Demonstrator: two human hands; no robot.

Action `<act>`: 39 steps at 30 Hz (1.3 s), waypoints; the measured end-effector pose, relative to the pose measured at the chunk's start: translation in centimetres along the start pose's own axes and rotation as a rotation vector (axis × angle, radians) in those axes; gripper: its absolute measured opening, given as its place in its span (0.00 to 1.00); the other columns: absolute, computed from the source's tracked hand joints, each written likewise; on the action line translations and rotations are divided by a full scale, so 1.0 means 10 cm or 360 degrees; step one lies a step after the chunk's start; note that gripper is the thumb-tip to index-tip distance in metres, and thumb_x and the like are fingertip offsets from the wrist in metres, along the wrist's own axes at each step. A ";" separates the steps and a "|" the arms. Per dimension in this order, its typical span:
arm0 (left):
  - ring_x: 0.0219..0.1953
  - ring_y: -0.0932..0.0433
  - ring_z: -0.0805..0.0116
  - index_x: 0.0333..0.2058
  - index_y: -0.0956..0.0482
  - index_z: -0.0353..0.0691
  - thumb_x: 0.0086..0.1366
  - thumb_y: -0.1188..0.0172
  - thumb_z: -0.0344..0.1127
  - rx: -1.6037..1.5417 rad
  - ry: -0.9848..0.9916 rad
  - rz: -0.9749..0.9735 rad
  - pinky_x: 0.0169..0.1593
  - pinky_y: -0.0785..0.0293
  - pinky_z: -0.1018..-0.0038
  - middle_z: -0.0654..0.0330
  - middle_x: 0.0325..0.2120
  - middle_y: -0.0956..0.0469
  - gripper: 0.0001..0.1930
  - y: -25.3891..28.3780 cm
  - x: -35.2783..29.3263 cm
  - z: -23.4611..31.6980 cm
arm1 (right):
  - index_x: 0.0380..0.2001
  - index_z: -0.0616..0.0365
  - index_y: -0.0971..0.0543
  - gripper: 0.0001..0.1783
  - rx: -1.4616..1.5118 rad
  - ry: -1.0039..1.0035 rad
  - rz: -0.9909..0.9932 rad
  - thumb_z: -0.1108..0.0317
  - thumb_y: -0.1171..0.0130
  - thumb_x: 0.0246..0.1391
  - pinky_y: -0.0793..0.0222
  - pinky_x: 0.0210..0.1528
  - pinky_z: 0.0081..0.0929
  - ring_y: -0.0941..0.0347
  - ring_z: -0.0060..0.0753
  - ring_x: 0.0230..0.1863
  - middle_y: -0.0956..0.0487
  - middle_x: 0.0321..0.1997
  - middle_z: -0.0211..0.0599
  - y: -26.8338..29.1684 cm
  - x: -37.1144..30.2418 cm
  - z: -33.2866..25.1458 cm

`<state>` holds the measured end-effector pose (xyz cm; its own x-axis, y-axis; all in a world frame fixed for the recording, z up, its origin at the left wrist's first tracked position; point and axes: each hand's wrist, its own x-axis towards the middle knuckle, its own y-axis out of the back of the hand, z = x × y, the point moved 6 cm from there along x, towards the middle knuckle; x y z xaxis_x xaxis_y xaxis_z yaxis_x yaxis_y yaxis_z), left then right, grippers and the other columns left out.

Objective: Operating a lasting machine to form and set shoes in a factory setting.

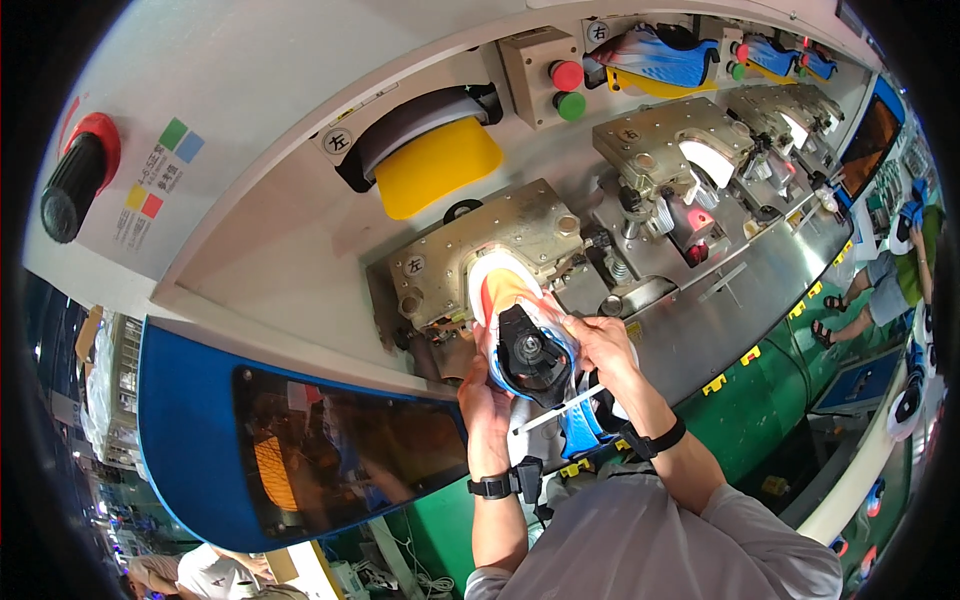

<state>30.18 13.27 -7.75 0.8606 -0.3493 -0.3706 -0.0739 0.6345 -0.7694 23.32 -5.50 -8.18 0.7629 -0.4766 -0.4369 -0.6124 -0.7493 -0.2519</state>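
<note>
A blue, white and orange shoe (505, 290) on a black last sits toe-first in the metal clamp plate (520, 235) of a white machine (300, 150). My left hand (483, 395) holds the shoe's left side near the heel. On the shoe's right side, my right hand (605, 345) grips the upper, with white laces (555, 412) hanging below it. Both wrists wear black bands. A yellow pad (435, 170) sits above the clamp.
Red and green buttons (568, 88) sit on a box above. A second metal clamp station (675, 150) stands to the right, with more blue shoes (660, 55) behind. A dark screen (340, 450) in a blue frame is at lower left. Another person (895, 275) stands at far right.
</note>
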 end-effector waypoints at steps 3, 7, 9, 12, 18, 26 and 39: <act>0.50 0.21 0.62 0.59 0.30 0.42 0.75 0.57 0.39 0.0068 0.0003 0.0036 0.48 0.20 0.60 0.58 0.54 0.25 0.18 0.06 0.02 -0.02 | 0.30 0.65 0.18 0.16 0.0067 -0.0014 -0.0015 0.60 0.35 0.56 0.50 0.10 0.18 0.42 0.14 0.10 0.31 0.14 0.22 0.03 0.02 0.02; 0.45 0.19 0.63 0.58 0.30 0.41 0.74 0.56 0.40 0.0141 0.0012 0.0095 0.41 0.18 0.59 0.57 0.50 0.22 0.19 0.25 0.08 -0.04 | 0.28 0.65 0.18 0.15 0.0040 -0.0025 -0.0058 0.60 0.35 0.56 0.51 0.10 0.19 0.43 0.14 0.10 0.31 0.14 0.23 0.01 0.01 0.01; 0.43 0.18 0.63 0.58 0.29 0.41 0.74 0.55 0.40 0.0181 0.0040 0.0150 0.38 0.18 0.59 0.57 0.48 0.21 0.19 0.27 0.06 -0.05 | 0.24 0.61 0.20 0.15 -0.0019 -0.0047 -0.0106 0.61 0.38 0.60 0.51 0.11 0.17 0.43 0.13 0.11 0.32 0.14 0.22 0.00 -0.03 0.01; 0.39 0.18 0.65 0.49 0.26 0.35 0.74 0.57 0.39 0.0193 0.0045 0.0142 0.38 0.18 0.63 0.56 0.42 0.19 0.16 0.28 0.04 -0.05 | 0.26 0.61 0.20 0.15 -0.0054 -0.0011 -0.0127 0.60 0.38 0.59 0.51 0.11 0.17 0.43 0.12 0.11 0.32 0.15 0.21 0.03 0.01 0.05; 0.33 0.17 0.62 0.44 0.24 0.37 0.72 0.51 0.38 0.0183 0.0077 0.0181 0.32 0.18 0.61 0.56 0.36 0.18 0.12 0.49 0.16 -0.11 | 0.23 0.63 0.19 0.17 -0.0053 0.0023 -0.0117 0.59 0.35 0.57 0.51 0.11 0.18 0.42 0.15 0.11 0.31 0.13 0.23 0.05 0.06 0.09; 0.44 0.19 0.64 0.47 0.26 0.36 0.73 0.52 0.38 0.0112 0.0105 0.0180 0.47 0.21 0.63 0.57 0.44 0.20 0.13 0.50 0.18 -0.21 | 0.24 0.63 0.18 0.14 -0.0027 -0.0041 -0.0117 0.63 0.36 0.57 0.51 0.11 0.19 0.44 0.14 0.12 0.31 0.15 0.22 0.07 0.13 0.20; 0.31 0.22 0.70 0.37 0.26 0.40 0.70 0.50 0.38 0.0626 -0.0555 0.0486 0.39 0.20 0.71 0.60 0.32 0.22 0.09 0.76 -0.50 -0.22 | 0.38 0.57 0.21 0.10 -0.1089 0.2180 0.0564 0.71 0.41 0.51 0.30 0.48 0.37 0.26 0.47 0.46 0.23 0.40 0.40 0.87 -0.41 -2.81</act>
<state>24.21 18.35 -12.85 0.9492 0.0930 -0.3007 -0.2088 0.9009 -0.3804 20.72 -22.97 15.66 0.4399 -0.4202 0.7937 -0.8772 -0.3904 0.2795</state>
